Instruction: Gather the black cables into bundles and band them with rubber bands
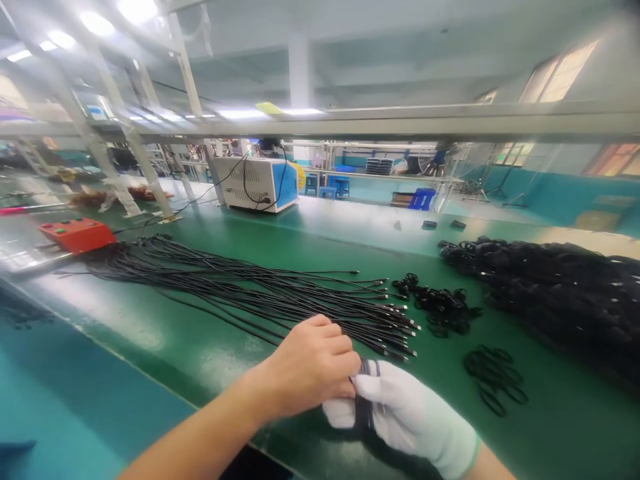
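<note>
My bare left hand (pixel 311 365) is closed in a pinch over a small coil of black cable (pixel 364 407). My right hand (pixel 405 413), in a white glove, grips the same coil from the other side, fingers wrapped round it. Both hands hover over the near edge of the green bench (pixel 165 333). Just beyond them lies a long bundle of straight black cables (pixel 260 293) with metal plugs pointing right.
A big heap of coiled black cables (pixel 555 293) fills the right side. Small black ties (pixel 440 307) and loose loops (pixel 495 377) lie between. An orange box (pixel 77 233) sits far left, a white and blue machine (pixel 257 183) at the back.
</note>
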`<state>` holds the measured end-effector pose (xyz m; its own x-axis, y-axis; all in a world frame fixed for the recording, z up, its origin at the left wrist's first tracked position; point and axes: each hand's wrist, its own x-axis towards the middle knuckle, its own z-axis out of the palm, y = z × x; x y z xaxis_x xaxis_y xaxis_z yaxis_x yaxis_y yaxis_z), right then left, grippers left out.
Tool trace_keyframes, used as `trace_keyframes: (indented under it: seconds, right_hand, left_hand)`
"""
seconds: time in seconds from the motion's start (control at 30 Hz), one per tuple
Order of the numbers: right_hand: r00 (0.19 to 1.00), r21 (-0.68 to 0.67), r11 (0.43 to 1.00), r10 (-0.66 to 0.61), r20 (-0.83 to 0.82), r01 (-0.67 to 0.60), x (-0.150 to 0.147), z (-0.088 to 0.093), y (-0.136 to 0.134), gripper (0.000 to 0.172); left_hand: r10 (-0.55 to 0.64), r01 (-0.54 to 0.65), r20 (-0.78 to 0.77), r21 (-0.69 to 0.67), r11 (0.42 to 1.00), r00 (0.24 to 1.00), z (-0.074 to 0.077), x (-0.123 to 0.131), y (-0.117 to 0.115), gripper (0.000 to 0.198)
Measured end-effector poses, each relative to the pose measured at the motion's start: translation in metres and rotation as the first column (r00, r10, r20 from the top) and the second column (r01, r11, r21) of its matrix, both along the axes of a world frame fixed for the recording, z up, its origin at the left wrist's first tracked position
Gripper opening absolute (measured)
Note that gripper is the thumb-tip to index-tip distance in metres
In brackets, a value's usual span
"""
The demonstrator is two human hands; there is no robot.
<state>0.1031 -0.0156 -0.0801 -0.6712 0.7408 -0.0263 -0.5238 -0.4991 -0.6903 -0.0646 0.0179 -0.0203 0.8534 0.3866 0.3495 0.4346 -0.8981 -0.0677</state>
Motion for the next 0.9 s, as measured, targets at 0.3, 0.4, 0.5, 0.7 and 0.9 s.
trace_keyframes:
  seconds: [0.3,0.4,0.5,0.7,0.9]
  right_hand:
    - [0.989,-0.097,0.986,0.13,-0.067,-0.136,0.002,-0.018,0.002,0.029]
    - [0.981,-0.126,0.973,0.185,-0.06,-0.192,0.005,-0.021,0.001,0.036]
    - [0.97,-0.153,0.962,0.211,-0.118,-0.228,0.01,-0.017,-0.001,0.038]
    - [0.973,-0.127,0.971,0.188,-0.13,-0.205,0.008,-0.01,-0.004,0.039]
    - [0.995,0.057,0.993,0.101,0.01,-0.101,0.002,-0.009,-0.002,0.04]
  left_hand:
    - [-0.085,0.1,0.069,-0.252,0.963,0.994,-0.005,0.004,0.019,0.015]
    - [-0.083,0.078,-0.006,-0.288,0.954,0.997,0.006,0.008,0.019,0.017]
    - [-0.051,0.046,0.01,-0.631,0.774,0.999,0.009,0.009,0.026,0.011]
    - [0.343,0.138,0.229,-0.953,0.27,0.911,-0.016,0.008,0.016,0.009]
    - [0.48,0.114,0.335,-0.895,0.432,0.811,-0.029,0.002,-0.012,0.014]
